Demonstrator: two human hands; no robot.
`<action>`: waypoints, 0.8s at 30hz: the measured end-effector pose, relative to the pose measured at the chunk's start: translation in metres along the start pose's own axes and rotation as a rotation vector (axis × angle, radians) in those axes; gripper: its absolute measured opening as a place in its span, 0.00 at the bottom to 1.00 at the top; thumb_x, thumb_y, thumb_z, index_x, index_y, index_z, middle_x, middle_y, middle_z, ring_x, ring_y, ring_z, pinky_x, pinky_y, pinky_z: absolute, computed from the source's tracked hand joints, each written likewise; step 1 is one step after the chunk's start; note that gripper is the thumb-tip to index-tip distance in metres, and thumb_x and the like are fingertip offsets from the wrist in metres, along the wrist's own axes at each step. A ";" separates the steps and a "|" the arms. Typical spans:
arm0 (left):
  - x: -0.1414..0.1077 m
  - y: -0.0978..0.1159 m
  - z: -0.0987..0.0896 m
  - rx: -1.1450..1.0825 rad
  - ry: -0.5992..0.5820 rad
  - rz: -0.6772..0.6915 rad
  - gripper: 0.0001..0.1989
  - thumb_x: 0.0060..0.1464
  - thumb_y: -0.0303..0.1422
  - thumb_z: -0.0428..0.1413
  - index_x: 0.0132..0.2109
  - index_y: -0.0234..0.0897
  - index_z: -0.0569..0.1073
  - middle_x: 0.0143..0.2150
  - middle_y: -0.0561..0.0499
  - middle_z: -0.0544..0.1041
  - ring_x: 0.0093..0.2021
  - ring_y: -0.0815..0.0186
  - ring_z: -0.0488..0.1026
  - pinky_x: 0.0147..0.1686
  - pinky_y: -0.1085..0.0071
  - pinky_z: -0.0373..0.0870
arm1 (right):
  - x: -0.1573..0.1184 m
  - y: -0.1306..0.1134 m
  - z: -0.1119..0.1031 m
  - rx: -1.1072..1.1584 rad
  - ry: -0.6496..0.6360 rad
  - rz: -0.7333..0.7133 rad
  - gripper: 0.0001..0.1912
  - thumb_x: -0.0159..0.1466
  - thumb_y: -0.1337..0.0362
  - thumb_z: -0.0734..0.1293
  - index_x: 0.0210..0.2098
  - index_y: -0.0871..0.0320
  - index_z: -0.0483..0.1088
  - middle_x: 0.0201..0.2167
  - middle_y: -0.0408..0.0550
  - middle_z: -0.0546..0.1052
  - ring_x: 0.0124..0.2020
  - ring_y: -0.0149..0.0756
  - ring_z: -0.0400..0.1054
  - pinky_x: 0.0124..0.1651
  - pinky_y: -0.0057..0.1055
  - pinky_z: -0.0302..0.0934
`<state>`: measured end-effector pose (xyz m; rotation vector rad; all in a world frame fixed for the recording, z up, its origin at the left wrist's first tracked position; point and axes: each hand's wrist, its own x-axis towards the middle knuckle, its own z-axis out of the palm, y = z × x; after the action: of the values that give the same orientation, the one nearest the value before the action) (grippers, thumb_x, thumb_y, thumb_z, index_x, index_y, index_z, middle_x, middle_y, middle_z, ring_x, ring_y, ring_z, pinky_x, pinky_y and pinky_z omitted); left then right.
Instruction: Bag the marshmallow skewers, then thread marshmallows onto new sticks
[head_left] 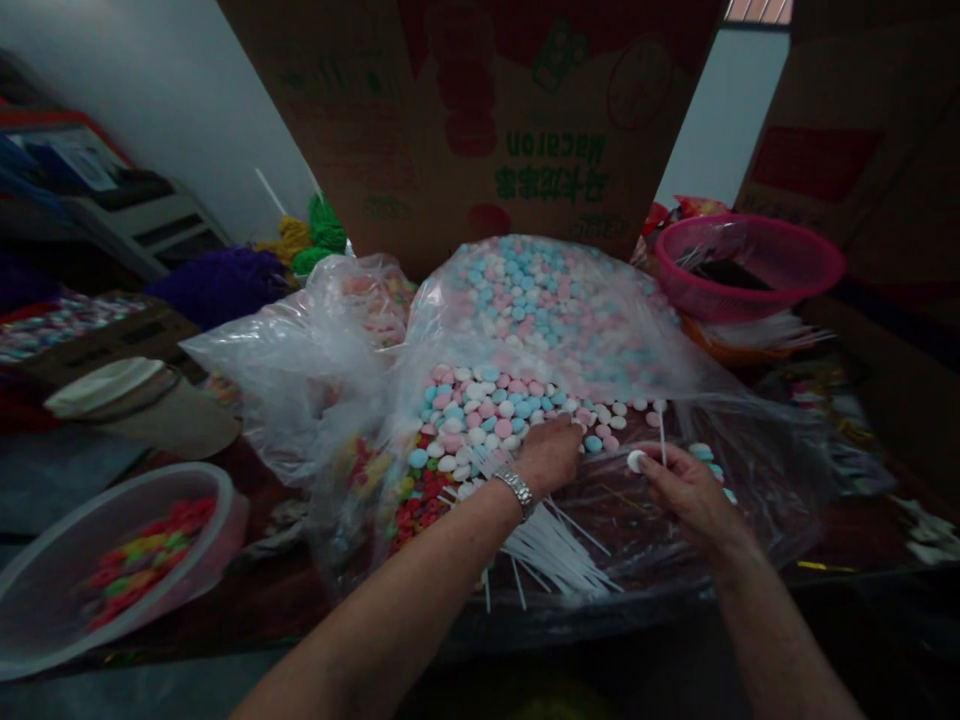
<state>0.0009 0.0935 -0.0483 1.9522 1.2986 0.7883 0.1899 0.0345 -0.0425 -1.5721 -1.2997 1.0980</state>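
Note:
My left hand (551,452), a metal watch on its wrist, reaches into loose pink, blue and white round candies (487,412). Its fingers are curled down at the pile's edge, and the tips are hidden. On the right, my right hand (694,500) is closed, pinching a white round candy (636,461) between thumb and finger. A thin white stick (663,435) stands upright from the same fingers. Below my left wrist lies a bundle of white sticks (559,555). Red and yellow ring-shaped pieces (424,500) lie left of the candies.
A large clear bag (540,300) of candies slumps behind the pile, before a tall cardboard box (555,90). A bowl (225,510) with colourful pieces stands at left, near a lidded tub (150,410). A pink basket (810,255) sits at right. Clear plastic (780,480) covers the tabletop.

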 end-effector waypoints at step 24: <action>-0.111 0.027 -0.038 -1.067 0.048 -0.323 0.14 0.46 0.39 0.60 0.37 0.32 0.75 0.28 0.50 0.74 0.28 0.70 0.69 0.30 0.75 0.66 | -0.065 -0.040 0.103 0.104 -0.005 -0.315 0.10 0.60 0.59 0.62 0.34 0.58 0.68 0.25 0.44 0.73 0.25 0.31 0.67 0.27 0.26 0.62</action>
<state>-0.0502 -0.0115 -0.0178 0.8580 0.8716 1.0582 0.0736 -0.0178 -0.0276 -1.2378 -1.4136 0.9544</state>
